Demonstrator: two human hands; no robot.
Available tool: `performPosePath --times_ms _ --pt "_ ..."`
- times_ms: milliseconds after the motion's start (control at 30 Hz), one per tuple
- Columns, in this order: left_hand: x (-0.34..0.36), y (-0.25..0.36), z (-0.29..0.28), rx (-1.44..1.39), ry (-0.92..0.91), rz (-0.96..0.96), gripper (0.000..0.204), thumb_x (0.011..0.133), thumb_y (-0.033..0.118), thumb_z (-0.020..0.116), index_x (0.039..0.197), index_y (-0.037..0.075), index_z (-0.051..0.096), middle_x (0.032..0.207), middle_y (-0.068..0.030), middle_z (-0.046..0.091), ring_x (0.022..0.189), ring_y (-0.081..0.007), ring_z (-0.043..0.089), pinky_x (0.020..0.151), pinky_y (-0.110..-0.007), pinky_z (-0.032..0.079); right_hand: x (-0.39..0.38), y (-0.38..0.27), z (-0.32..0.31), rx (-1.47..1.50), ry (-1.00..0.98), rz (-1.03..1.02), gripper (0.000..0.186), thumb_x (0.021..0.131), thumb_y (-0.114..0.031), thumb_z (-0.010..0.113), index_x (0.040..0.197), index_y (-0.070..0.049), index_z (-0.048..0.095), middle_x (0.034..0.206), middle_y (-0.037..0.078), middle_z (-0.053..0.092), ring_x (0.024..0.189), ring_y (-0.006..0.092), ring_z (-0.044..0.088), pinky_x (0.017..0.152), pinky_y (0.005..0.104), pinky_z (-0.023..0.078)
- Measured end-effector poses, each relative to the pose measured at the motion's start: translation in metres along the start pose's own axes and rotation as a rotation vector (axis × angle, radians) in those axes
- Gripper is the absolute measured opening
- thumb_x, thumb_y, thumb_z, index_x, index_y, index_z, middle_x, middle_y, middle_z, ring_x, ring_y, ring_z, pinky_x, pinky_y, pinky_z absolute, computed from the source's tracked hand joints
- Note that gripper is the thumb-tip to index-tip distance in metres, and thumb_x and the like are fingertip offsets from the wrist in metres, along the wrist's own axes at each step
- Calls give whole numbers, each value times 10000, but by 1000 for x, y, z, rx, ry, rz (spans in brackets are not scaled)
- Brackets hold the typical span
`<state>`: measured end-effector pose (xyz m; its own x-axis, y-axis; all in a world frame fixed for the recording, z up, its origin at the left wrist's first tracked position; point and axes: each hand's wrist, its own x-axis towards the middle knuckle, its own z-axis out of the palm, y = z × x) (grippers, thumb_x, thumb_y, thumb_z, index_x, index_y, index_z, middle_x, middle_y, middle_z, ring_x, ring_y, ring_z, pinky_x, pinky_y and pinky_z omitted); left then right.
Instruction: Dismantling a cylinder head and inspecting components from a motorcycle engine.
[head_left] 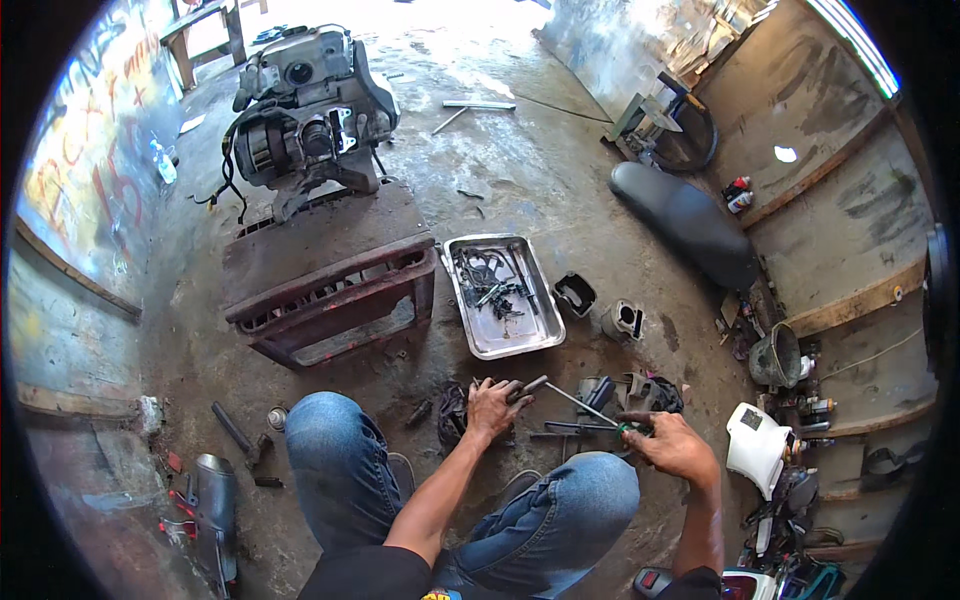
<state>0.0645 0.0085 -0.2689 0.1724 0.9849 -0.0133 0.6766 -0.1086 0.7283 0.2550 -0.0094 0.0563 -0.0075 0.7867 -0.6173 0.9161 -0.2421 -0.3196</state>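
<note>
My right hand (665, 442) grips the green handle of a screwdriver (583, 403), whose long metal shaft slants up toward my left hand. My left hand (490, 408) is closed in front of my knees, over a dark cloth or bag-like bundle (453, 412). A small grey cylindrical piece (535, 384) shows at its fingertips, by the screwdriver's tip. What else its fingers hold is hidden. Dark tools and parts (570, 428) lie on the floor between my hands. Just beyond them is a metal tray (500, 344) holding several small, dirty metal parts.
An engine (315, 110) rests on an upturned reddish-brown crate (330, 250) at the far left. An engine cylinder (624, 320) stands right of the tray. A black motorcycle seat (685, 220) leans near the right wall. A hammer (240, 435) and a spray can (277, 418) lie left of my knee.
</note>
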Motion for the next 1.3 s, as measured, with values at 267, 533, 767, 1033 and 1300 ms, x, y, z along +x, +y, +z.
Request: performPosePath --times_ms 267,533,767,1033,1300 --pt "1 -1 1 -13 34 -16 470 880 560 574 1023 141 733 1001 -52 720 1042 -318 600 947 -535 410 14 -37 -6 -376 4 -269 481 913 -353 606 1231 8 609 1033 242 658 998 377 618 910 434 480" --pt "-3 -12 7 94 -56 30 450 929 483 529 1002 77 708 1035 -122 706 1125 -380 574 958 -580 404 40 -107 -19 -538 -73 -325 456 899 -381 604 1115 18 648 1105 245 646 1078 386 602 952 442 473" --pt "2 1 -16 63 -59 10 468 921 484 556 1077 56 663 1037 -138 701 1081 -384 586 964 -596 401 35 -78 -39 -570 86 -254 376 882 -346 624 1036 -4 655 1037 223 657 1056 363 596 939 429 466" --pt "0 -5 4 43 2 22 406 923 474 565 1138 138 645 1021 -83 713 1083 -373 582 956 -586 400 38 -67 -34 -535 104 -179 369 884 -335 622 1119 -58 683 1094 208 656 1099 348 584 970 418 448" --pt "-2 -5 1 78 3 31 494 908 479 589 1191 80 651 1102 -109 702 1117 -382 570 972 -543 396 33 -77 -28 -516 139 -255 354 861 -313 626 1008 3 691 1026 231 673 1030 364 633 932 434 483"
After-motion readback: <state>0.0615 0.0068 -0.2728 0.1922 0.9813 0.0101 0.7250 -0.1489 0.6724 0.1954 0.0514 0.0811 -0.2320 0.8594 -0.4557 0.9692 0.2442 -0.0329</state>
